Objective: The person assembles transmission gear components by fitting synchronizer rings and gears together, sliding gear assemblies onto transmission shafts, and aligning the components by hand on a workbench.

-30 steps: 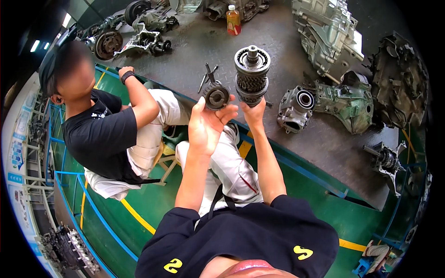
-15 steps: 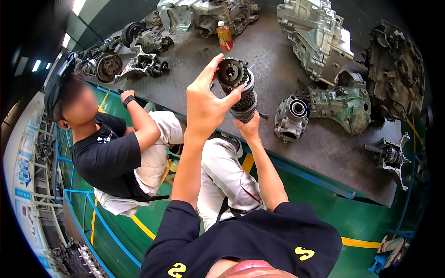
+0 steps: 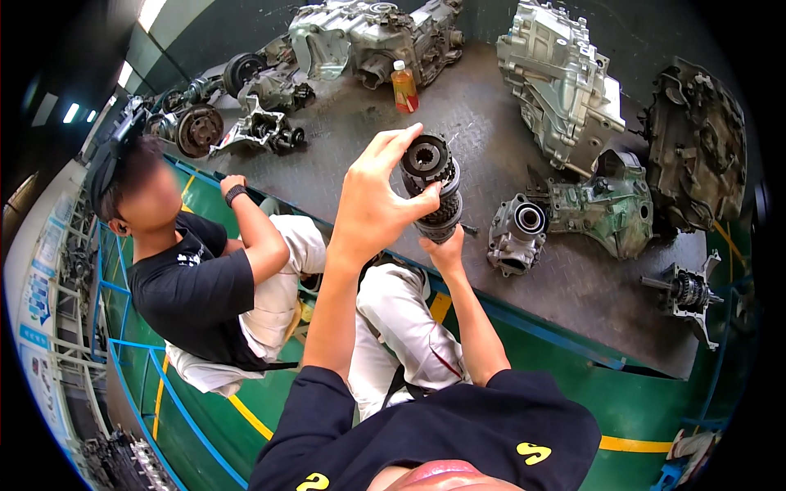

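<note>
A dark steel gear shaft point(image 3: 440, 200), stacked with toothed gears and rings, is held up tilted over the table's near edge, its splined hollow end facing up. My left hand point(image 3: 372, 204) curls round the top gear, thumb on its near side and fingers along its far left side. Under the lower end, my right hand point(image 3: 445, 254) is closed on the shaft, and the gears hide part of its fingers. Right of it on the table stands a small grey metal housing point(image 3: 516, 237) with a round bearing.
Gearbox casings point(image 3: 565, 86) stand on the dark metal table point(image 3: 344, 123), with a greenish housing point(image 3: 606, 200) and a smaller gear assembly point(image 3: 692, 290) to the right. A drink bottle point(image 3: 404, 88) stands at the back. At left sits a person point(image 3: 196, 270) in black, beside blue rails point(image 3: 176, 401).
The whole view has shifted, so the scene lies lower in the picture. Both hands and the gear shaft have also moved slightly right, with the grip kept.
</note>
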Demonstrator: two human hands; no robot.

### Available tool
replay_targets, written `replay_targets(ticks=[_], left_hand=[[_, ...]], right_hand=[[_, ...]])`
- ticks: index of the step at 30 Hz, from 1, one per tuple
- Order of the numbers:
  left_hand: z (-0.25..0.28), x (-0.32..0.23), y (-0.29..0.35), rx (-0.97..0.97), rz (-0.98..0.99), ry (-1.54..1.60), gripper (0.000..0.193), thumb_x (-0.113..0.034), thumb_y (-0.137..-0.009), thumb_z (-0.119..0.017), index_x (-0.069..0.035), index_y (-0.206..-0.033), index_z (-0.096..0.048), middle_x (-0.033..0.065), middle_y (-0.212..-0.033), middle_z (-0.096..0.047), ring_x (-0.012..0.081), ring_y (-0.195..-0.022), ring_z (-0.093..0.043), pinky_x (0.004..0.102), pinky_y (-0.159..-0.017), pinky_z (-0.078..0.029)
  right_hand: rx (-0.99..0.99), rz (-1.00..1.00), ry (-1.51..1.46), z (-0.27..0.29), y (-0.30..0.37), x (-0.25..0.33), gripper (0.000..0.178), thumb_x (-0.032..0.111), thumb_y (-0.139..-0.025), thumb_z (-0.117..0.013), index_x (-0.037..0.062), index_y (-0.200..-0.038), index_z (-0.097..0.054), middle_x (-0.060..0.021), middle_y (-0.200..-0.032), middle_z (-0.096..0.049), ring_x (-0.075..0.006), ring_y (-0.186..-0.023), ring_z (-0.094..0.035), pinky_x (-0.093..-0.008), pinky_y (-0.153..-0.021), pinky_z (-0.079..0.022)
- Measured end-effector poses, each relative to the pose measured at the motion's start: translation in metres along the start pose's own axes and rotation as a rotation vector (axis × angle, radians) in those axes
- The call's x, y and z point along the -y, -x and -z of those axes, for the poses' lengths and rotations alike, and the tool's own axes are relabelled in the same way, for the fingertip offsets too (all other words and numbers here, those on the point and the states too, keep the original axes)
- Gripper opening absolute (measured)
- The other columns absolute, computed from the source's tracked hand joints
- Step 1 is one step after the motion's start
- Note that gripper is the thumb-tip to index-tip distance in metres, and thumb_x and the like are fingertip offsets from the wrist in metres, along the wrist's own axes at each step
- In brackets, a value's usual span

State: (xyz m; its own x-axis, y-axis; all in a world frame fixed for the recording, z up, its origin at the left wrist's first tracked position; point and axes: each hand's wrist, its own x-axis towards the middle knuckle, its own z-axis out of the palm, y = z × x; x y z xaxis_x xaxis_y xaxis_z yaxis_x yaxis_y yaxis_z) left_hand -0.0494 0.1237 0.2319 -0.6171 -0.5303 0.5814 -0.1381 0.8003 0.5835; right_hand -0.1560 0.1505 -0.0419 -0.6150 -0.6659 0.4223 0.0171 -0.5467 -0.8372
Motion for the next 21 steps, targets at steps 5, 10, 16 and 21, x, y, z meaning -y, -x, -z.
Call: replay_targets(ticks=[5,10,16,21], left_hand=[[0.0,0.003,-0.01,0.039,-0.033,-0.006,0.063,-0.01,-0.069,-0.079,0.004,-0.128,-0.061,0.0136,-0.111,-0.065,0.0235,-0.103,-0.064,0.0314,-0.094,-0.047],[-0.002,0.004,-0.018,0.054,-0.024,0.009,0.063,-0.013,-0.07,-0.081,0.005,-0.127,-0.061,0.0127,-0.11,-0.066,0.0218,-0.102,-0.064,0.0304,-0.095,-0.046],[0.0,0.005,-0.022,0.073,-0.031,0.015,0.062,-0.013,-0.07,-0.081,0.005,-0.126,-0.061,0.0125,-0.111,-0.066,0.0212,-0.103,-0.064,0.0301,-0.095,-0.046],[-0.004,0.006,-0.024,0.07,-0.048,-0.012,0.062,-0.014,-0.071,-0.08,0.004,-0.127,-0.061,0.0129,-0.112,-0.066,0.0213,-0.103,-0.064,0.0305,-0.095,-0.046]], right_hand=[[0.031,-0.062,-0.032,0.005,-0.002,0.001,0.084,0.04,-0.066,-0.092,-0.0032,-0.127,-0.055,-0.0073,-0.116,-0.067,-0.0164,-0.104,-0.063,-0.0318,-0.095,-0.049],[0.023,-0.057,-0.049,0.004,-0.004,0.003,0.085,0.04,-0.066,-0.092,-0.0028,-0.129,-0.054,-0.0076,-0.118,-0.067,-0.0163,-0.106,-0.062,-0.032,-0.096,-0.048],[0.017,-0.074,-0.06,0.001,-0.003,0.005,0.087,0.043,-0.065,-0.092,-0.0025,-0.129,-0.054,-0.0071,-0.118,-0.067,-0.0161,-0.106,-0.062,-0.0317,-0.095,-0.048],[0.012,-0.079,-0.03,0.005,-0.001,-0.005,0.085,0.044,-0.064,-0.093,-0.0029,-0.125,-0.056,-0.0074,-0.114,-0.068,-0.0157,-0.102,-0.063,-0.0318,-0.093,-0.049]])
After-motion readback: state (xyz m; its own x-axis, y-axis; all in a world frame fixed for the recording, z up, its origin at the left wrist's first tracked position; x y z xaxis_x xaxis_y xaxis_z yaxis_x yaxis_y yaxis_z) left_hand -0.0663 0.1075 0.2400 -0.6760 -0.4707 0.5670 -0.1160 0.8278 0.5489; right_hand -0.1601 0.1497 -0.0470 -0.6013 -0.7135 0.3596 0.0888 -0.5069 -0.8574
